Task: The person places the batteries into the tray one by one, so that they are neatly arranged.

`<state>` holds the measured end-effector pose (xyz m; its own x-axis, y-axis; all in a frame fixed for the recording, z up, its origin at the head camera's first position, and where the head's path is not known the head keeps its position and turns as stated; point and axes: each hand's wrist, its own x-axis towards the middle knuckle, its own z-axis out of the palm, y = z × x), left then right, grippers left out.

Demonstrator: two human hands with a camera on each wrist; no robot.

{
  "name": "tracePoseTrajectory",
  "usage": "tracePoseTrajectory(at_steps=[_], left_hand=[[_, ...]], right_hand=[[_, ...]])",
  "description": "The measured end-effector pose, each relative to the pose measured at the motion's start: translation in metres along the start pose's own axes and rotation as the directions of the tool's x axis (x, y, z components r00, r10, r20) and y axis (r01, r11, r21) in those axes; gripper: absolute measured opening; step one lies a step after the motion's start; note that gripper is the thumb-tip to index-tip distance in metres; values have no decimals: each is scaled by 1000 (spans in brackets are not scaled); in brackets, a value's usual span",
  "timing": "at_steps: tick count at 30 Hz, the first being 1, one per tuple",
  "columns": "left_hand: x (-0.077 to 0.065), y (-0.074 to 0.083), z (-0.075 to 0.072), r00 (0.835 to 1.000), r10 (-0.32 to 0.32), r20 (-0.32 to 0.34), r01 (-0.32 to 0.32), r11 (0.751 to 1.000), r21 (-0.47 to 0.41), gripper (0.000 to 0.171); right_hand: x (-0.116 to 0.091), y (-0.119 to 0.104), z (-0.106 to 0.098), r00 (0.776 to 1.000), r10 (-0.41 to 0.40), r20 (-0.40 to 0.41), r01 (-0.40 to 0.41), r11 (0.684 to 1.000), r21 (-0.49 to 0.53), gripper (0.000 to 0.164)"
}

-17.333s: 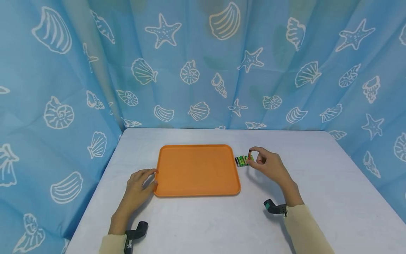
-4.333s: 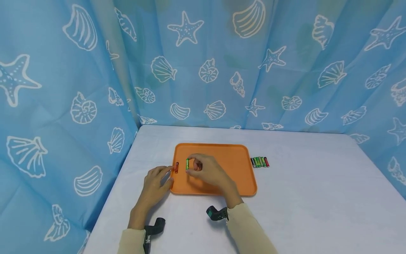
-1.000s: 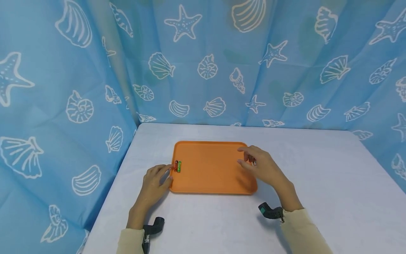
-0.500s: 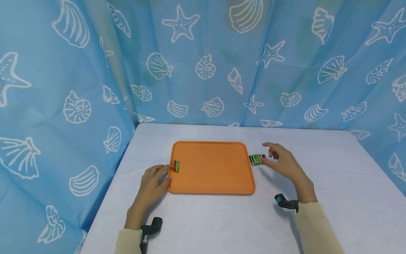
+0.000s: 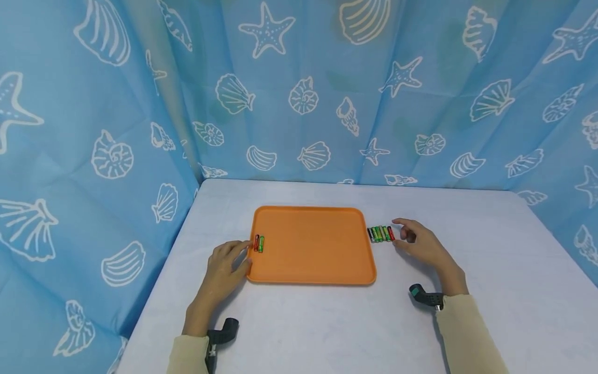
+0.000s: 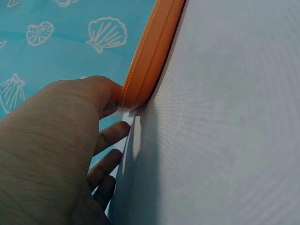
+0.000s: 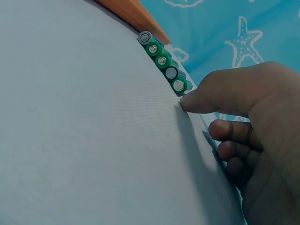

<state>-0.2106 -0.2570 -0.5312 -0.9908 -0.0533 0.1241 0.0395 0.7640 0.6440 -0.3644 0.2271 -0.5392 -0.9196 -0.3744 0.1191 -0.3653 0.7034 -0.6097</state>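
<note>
Batteries [image 5: 380,234] lie just left of the right hand [image 5: 425,246], thumb and forefinger parted by the red battery [image 5: 391,234], ungripped; the left hand [image 5: 223,270] rests loosely against the tray [image 5: 313,249], two batteries [image 5: 261,244] just past it. Probably pick-up: next calls for a narrow pinch.

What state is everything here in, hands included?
Orange tray, lying flat
Red battery in tray, lying down
Green battery in tray, lying down
Battery row, lying outside tray
Left hand, touching tray's edge
Right hand, beside row, forefinger and thumb apart; contact unclear
Curtain, hanging in folds
</note>
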Motion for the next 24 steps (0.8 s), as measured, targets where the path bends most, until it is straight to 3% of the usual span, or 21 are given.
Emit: tracePoseTrajectory(at_steps=[11,24], left_hand=[[0,-1,-1,1000,16,-16,-16,1000,16,44],[-1,3,-2,1000,14,1,-14,1000,-1,45]], right_hand=[[5,0,-2,997,-30,70,30,1000,8,44],[1,-3,-2,1000,20,6,-20,1000,5,41]])
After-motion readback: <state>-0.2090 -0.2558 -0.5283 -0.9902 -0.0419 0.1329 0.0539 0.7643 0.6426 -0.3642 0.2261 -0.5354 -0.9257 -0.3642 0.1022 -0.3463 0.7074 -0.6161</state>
